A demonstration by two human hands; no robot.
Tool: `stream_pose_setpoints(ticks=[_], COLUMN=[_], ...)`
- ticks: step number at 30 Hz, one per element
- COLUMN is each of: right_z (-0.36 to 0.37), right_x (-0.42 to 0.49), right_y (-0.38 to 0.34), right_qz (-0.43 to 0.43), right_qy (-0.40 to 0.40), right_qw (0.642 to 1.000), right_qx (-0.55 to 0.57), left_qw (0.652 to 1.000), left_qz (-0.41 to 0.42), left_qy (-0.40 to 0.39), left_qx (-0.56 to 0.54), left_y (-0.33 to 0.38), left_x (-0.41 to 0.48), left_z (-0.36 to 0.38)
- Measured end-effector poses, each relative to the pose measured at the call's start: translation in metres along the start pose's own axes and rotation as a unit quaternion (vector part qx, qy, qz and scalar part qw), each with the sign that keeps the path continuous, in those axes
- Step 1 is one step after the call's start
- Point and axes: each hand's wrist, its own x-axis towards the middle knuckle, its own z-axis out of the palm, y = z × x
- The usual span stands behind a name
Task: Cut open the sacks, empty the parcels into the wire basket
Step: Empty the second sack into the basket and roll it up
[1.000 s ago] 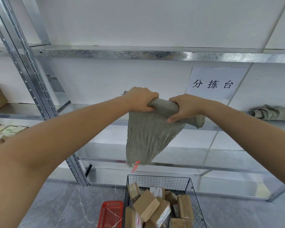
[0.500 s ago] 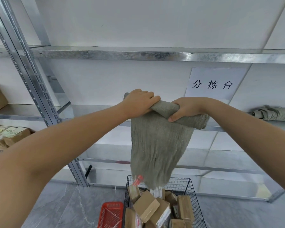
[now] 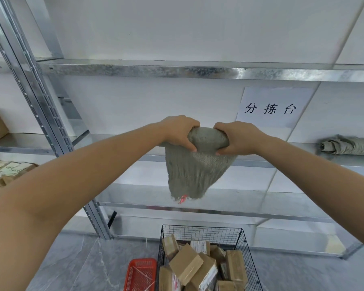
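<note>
**Sack** (image 3: 195,171): grey woven, limp, held up before the shelving, directly above the basket (image 3: 202,230) and well clear of it. We note a red tag (image 3: 182,199) at its lower hem.

**Left hand** (image 3: 180,131): fingers curled tight round the bunched top of the sack.

**Right hand** (image 3: 235,137): the same grip on the same bunch, just beside the left.

**Parcels** (image 3: 186,263): brown cartons heaped in the basket on the floor. We see nothing dropping from the sack.

**Progress:** we judge this sack cut and emptied, since it hangs slack. A folded sack (image 3: 347,144) lies on the shelf to the right and looks spent. We cannot tell whether any full sacks remain.

**Change:** half a second ago the sack hung longer, its hem down at the basket's far rim, and the left fingers lay flatter over the cloth. Now the sack is gathered higher, with its hem well above the basket and both fists closed. We read this as a last shake.
</note>
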Motion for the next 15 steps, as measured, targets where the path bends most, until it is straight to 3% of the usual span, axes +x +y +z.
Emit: stream_pose_setpoints(ticks=[6,11,13,15], right_z=[-0.011,-0.012,-0.01,-0.009], right_x=[0.005,0.006,0.006,0.005], right_y=[0.006,0.003,0.002,0.001], right_qz=[0.014,0.026,0.021,0.008], right_qy=[-0.111,-0.122,-0.098,-0.075], right_qw=[0.984,0.975,0.98,0.987], right_qx=[0.14,0.183,0.17,0.14], left_qw=[0.97,0.906,0.912,0.945], left_qz=[0.046,0.123,0.134,0.105], left_qy=[0.178,0.321,0.332,0.277], left_qx=[0.156,0.247,0.203,0.141], left_y=[-0.003,-0.011,-0.015,-0.011], left_x=[-0.005,-0.006,-0.004,-0.008], left_z=[0.004,0.02,0.023,0.017])
